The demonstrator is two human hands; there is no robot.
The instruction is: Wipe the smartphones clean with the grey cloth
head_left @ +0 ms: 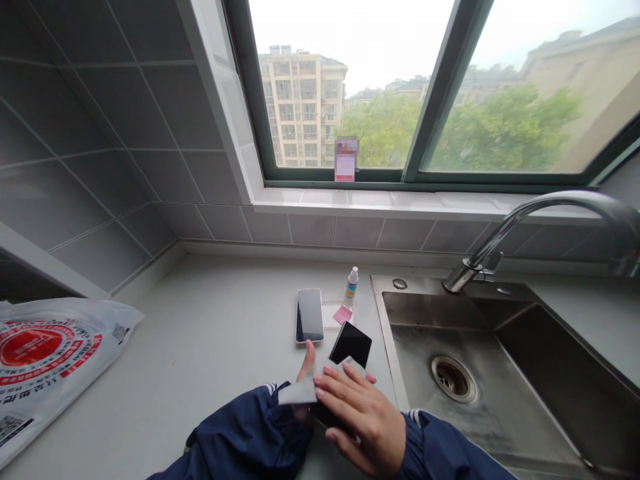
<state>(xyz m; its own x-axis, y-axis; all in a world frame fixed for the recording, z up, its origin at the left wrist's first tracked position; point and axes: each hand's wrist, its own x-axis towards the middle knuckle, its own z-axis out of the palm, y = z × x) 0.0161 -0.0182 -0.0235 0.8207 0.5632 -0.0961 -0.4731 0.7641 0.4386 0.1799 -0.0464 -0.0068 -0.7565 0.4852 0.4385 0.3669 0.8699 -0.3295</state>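
Observation:
A dark-screened smartphone (353,343) is tilted above the counter, held from below by my left hand (307,362). That hand's thumb sticks up at the phone's left side, and most of its fingers are hidden. My right hand (363,415) lies over the screen with fingers together, pressing a thin light-grey cloth (296,393) against the glass. The cloth spills out to the left, over my left hand. Just beyond lies a second smartphone (309,315), face up. A small pink square (343,314) and a white-capped little spray bottle (353,282) are to its right.
On the right is a steel sink (395,360) with a chrome faucet (493,240) arching over it. A white plastic bag (113,327) with red print rests at the left. A window sill (380,200) runs behind the counter (210,320).

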